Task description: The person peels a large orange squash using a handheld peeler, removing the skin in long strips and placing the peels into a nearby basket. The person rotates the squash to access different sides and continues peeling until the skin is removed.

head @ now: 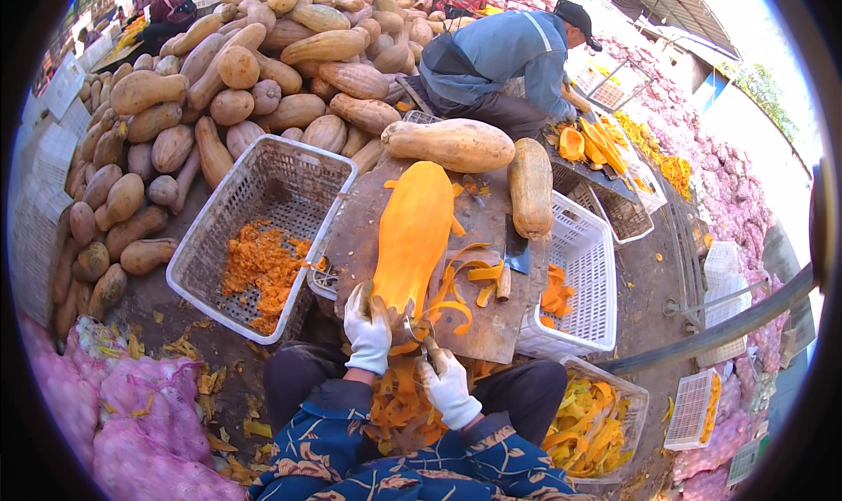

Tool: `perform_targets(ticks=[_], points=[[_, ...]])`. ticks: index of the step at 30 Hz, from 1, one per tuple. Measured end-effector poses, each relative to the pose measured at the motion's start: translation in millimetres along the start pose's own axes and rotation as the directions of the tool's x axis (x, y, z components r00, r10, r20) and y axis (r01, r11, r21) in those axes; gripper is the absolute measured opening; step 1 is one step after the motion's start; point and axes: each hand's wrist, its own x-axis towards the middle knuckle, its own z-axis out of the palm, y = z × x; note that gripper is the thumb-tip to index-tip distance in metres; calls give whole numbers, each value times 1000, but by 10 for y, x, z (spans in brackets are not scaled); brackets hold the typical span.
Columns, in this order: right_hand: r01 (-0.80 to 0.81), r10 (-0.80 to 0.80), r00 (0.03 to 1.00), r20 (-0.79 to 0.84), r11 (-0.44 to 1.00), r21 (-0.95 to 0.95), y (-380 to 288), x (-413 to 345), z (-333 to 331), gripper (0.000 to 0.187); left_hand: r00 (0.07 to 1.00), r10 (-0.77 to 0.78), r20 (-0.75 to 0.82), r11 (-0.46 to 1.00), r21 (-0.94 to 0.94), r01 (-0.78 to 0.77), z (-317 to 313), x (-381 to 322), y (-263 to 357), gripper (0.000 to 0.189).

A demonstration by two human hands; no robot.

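Note:
A peeled orange squash (414, 231) lies lengthwise on a worn wooden board (355, 238) before me. My left hand (368, 330), in a white glove, grips its near end from the left side. My right hand (447, 382), also gloved, is closed around the handle of a peeler (414, 330). The peeler's metal head is at the squash's near tip, among peel strips. More curled peel (454, 304) lies to the right of the squash. A cleaver (517, 251) rests farther right, its wooden handle towards me. Two unpeeled squashes, one crosswise (450, 144) and one lengthwise (530, 189), sit at the board's far side.
A crate (191, 238) with orange pulp stands left of the board; a white crate (592, 290) with orange pieces stands right. Peelings (404, 402) lie between my knees. Unpeeled squashes (302, 47) are heaped beyond. A co-worker (500, 67) bends at another board. A bar (717, 330) crosses at right.

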Motion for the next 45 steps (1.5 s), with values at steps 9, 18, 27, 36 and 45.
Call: perform_targets(ticks=[9,18,27,36,45], points=[[53,-58,997,-53,996,-78,-116,699,-238,39,1000,4,-13,1000,24,-3,10,10,40,28],[125,-149,989,-1,829,-546,-319,1743,-66,51,989,146,-22,978,153,-141,-2,9,103,29],[159,-150,987,59,850,-502,-183,1002,-22,52,993,110,-37,986,131,-104,6,12,120,28],[-102,109,988,110,993,-62,183,-45,-321,46,987,159,32,959,234,-162,-43,43,-41,32],[-361,331,931,153,780,511,331,455,38,42,951,-149,272,955,287,67,-365,-13,322,84]])
